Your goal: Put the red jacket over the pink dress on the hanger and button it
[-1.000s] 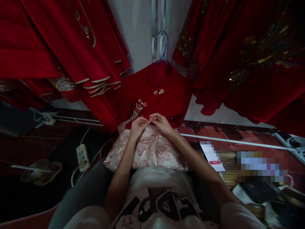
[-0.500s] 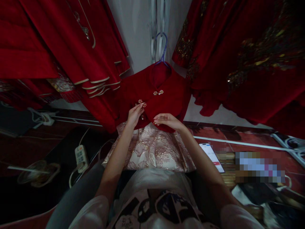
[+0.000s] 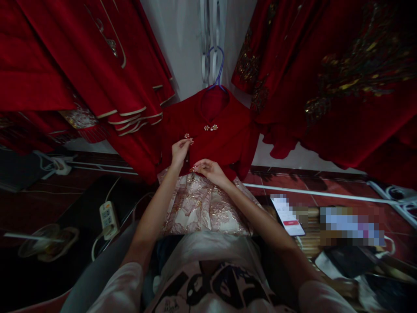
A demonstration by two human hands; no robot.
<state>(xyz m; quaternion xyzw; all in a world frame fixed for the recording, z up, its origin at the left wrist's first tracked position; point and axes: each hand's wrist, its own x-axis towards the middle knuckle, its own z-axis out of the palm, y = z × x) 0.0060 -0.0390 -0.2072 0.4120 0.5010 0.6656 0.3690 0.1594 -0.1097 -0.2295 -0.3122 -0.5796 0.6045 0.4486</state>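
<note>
A red jacket (image 3: 224,150) with a stand collar hangs from a blue hanger (image 3: 220,69) in front of me. A pair of flower-shaped clasps (image 3: 210,128) sits below its collar. My left hand (image 3: 180,153) pinches the left front edge of the jacket, beside another flower clasp (image 3: 186,136). Lower down, my right hand (image 3: 210,169) is closed at the jacket's lower front, its fingertips at a small gold clasp (image 3: 193,169). The fingers partly cover what they grip. Under the hem, pale pink and gold brocade fabric (image 3: 192,204) spreads over my lap.
Red garments (image 3: 127,78) hang at the left, and embroidered red ones (image 3: 325,121) at the right. A power strip (image 3: 109,219) and a plastic cup (image 3: 44,243) are at the left. A phone (image 3: 288,215) lies at the right, near a white rail (image 3: 319,193).
My right hand has moved left along the jacket's lower front, closer to my left hand. The left hand keeps its pinch by the flower clasp. The whole view has shifted slightly.
</note>
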